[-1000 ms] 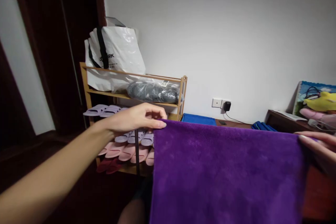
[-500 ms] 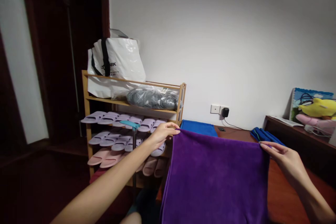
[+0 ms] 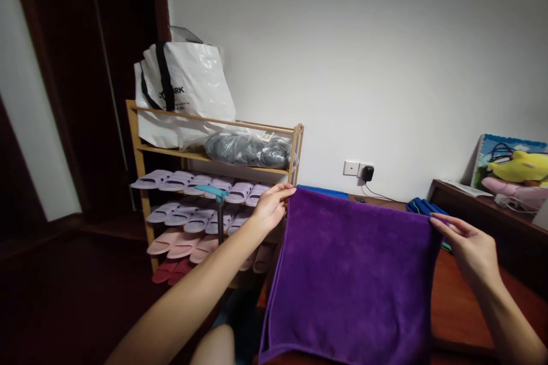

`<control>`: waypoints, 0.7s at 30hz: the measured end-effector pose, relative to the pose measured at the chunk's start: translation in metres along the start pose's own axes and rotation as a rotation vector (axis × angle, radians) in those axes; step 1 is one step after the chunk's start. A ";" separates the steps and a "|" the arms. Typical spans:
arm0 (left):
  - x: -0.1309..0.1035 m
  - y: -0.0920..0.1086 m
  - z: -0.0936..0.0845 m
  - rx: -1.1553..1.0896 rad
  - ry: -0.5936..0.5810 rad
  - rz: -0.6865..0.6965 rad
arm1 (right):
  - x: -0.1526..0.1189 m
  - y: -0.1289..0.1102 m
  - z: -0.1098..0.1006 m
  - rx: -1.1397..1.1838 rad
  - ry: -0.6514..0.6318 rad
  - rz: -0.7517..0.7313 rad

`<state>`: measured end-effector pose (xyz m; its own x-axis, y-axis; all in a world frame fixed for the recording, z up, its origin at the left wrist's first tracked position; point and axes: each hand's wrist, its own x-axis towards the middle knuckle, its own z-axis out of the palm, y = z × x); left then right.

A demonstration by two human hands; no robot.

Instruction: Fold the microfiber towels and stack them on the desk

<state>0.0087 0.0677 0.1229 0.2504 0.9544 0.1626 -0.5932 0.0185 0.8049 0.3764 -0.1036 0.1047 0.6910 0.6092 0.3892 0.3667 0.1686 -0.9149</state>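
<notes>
A purple towel (image 3: 359,274), doubled over with layered edges showing at its left side, hangs spread between my two hands above the table. My left hand (image 3: 274,205) pinches its upper left corner between thumb and fingers. At the upper right corner, my right hand (image 3: 466,245) grips the cloth in the same way. The top edge runs fairly taut, sloping slightly down to the right. Behind the towel, a flat blue cloth (image 3: 327,192) lies mostly hidden on the table. A crumpled blue cloth (image 3: 426,206) lies beyond my right hand.
Left of the reddish-brown table (image 3: 460,308) stands a wooden shoe rack (image 3: 222,151) with rows of slippers (image 3: 171,180), bagged grey items (image 3: 248,149) and a white bag (image 3: 192,80). A raised ledge (image 3: 454,199) at right bears a yellow plush toy (image 3: 522,165). A charger (image 3: 367,173) is plugged into the wall.
Both hands have raised the towel slightly, so its lower edge now shows and it covers more of the flat blue cloth. The view has tilted a little.
</notes>
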 end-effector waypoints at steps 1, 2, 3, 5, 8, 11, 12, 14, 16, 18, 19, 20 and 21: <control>0.000 0.002 0.002 -0.009 0.004 0.012 | -0.001 -0.001 0.000 -0.003 0.017 -0.011; 0.000 0.005 0.004 -0.018 0.006 0.027 | -0.003 -0.003 0.001 -0.013 0.038 -0.029; -0.001 0.008 0.005 -0.025 0.007 0.045 | -0.005 -0.005 0.001 -0.028 0.064 -0.052; -0.003 0.016 0.008 -0.030 0.004 0.084 | -0.011 -0.012 0.002 -0.048 0.124 -0.114; -0.006 0.026 0.010 -0.020 -0.010 0.137 | -0.018 -0.020 0.003 0.008 0.182 -0.206; -0.004 0.029 0.008 -0.003 -0.016 0.197 | -0.012 -0.021 0.003 0.036 0.152 -0.232; -0.001 0.027 0.007 0.009 -0.003 0.222 | -0.006 -0.019 0.004 0.025 0.119 -0.215; 0.007 0.021 0.004 0.039 0.047 0.255 | 0.008 -0.012 0.008 -0.007 0.032 -0.156; 0.019 0.010 -0.001 0.062 0.097 0.250 | 0.022 -0.002 0.016 -0.030 -0.046 -0.090; 0.032 -0.002 -0.007 0.075 0.129 0.207 | 0.034 0.009 0.026 -0.043 -0.119 -0.038; 0.039 -0.008 -0.010 0.082 0.142 0.185 | 0.039 0.016 0.031 -0.041 -0.149 -0.018; 0.046 -0.015 -0.014 0.091 0.159 0.162 | 0.044 0.023 0.036 -0.035 -0.173 0.000; 0.052 -0.022 -0.018 0.101 0.178 0.138 | 0.048 0.030 0.041 -0.027 -0.193 0.014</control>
<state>0.0211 0.1223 0.1036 0.0279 0.9834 0.1791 -0.5308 -0.1373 0.8363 0.3949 -0.0371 0.0916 0.5649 0.7492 0.3459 0.3758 0.1396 -0.9161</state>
